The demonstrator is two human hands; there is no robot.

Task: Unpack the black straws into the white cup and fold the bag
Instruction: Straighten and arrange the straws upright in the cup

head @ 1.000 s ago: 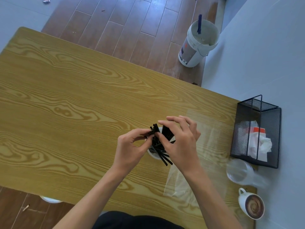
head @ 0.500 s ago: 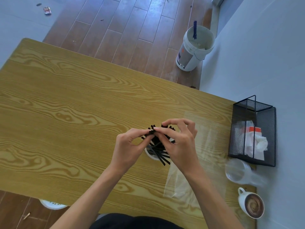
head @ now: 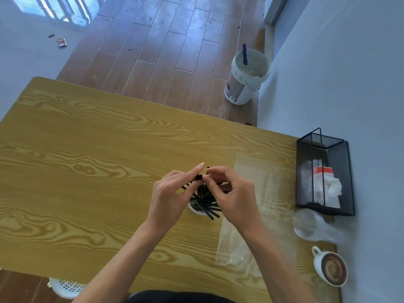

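Observation:
Several black straws (head: 204, 199) stand fanned out in a white cup (head: 197, 211) on the wooden table (head: 87, 171). My left hand (head: 170, 200) and my right hand (head: 231, 195) hover over the cup, fingertips pinching the upper ends of the straws. Most of the cup is hidden under my hands. The clear plastic bag (head: 258, 193) lies flat on the table to the right of the cup, partly under my right forearm.
A black mesh holder (head: 323, 178) with tissues stands at the table's right edge. In front of it lie a clear plastic cup (head: 310, 225) and a coffee mug (head: 331, 266). A white bucket (head: 246, 77) stands on the floor beyond the table.
Both hands stay on the straw tops; my fingers have closed in and gathered the upper ends together. The camera has tilted up, showing more floor.

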